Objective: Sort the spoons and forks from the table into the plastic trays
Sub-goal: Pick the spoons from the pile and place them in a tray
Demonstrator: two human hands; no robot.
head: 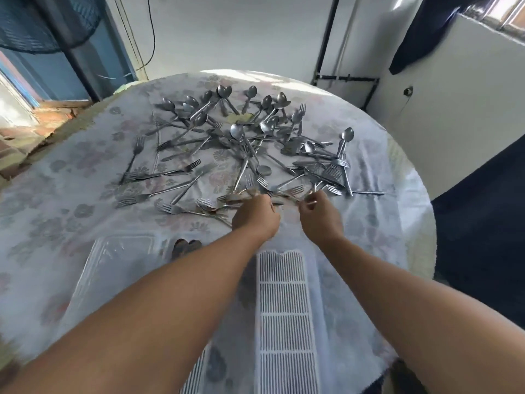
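A big scattered heap of steel spoons and forks [244,143] covers the far half of the round table [71,194]. My left hand [255,217] grips several pieces of cutlery [238,196] at the near edge of the heap. My right hand [321,217] pinches a piece of cutlery [295,191] just beside it; blur hides whether it is a fork or a spoon. A white slatted plastic tray [284,302] lies near me under my right forearm. A clear plastic tray [113,268] lies to its left, with two spoons [186,247] at its far end.
The table wears a pale floral cloth. A blue door and a fan stand at the far left. A white wall with a dark pipe [326,38] is behind the table. Dark cloth [420,35] hangs at the upper right, and dark floor lies to the right.
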